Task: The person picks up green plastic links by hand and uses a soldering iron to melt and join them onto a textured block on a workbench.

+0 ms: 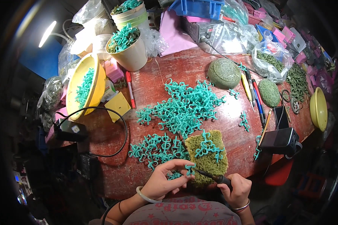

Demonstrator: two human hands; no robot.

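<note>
My left hand [163, 182] pinches a small teal curved piece [190, 168] between thumb and fingers, above the lower edge of a mossy olive-green pad [208, 168]. My right hand [236, 189] grips the dark handle of a thin-tipped tool [219, 179], angled left so its tip meets or nearly meets that piece. More teal pieces [208, 148] lie on the pad. A large heap of them [184, 105] is beyond it, and a looser group [154, 148] spreads to its left on the worn red table [112, 172].
A yellow basin [99, 86], cable [125, 133] and buckets of teal pieces [133, 56] stand left and back. On the right are green stones [224, 73], pens [259, 101], a black power-bank-like box [278, 140] and a yellow bowl [318, 108]. Bags and pink blocks crowd the back.
</note>
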